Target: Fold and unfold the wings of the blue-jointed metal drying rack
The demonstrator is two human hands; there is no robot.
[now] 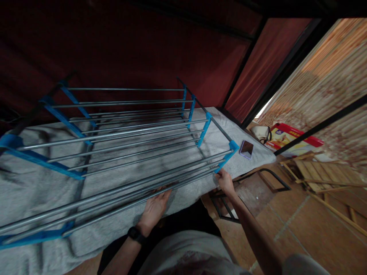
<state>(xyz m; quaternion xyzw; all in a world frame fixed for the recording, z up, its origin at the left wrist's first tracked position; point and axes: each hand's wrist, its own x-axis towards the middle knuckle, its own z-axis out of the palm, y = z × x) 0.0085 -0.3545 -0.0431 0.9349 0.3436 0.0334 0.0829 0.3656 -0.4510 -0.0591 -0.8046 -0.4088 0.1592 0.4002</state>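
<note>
A rack of grey metal tubes [134, 152] joined by blue plastic brackets lies across a grey cloth. My right hand [225, 181] is closed at the lower end of the near right blue bracket [227, 157]; its fingertips are partly hidden there. Beside the lowest near tube, my left hand [156, 206] is stretched out with fingers extended. Their tips reach the tube and are partly covered by it. Dark end bars [220, 129] link the blue brackets on the right side, and similar ones run along the left.
The grey cloth [183, 202] covers the surface under the rack. A phone [246, 149] lies on its right end. Beyond are a black-framed stool or chair [258, 191], a folded wooden piece [323, 175] and a red and yellow box [292, 137]. Dark red panels [129, 49] stand behind.
</note>
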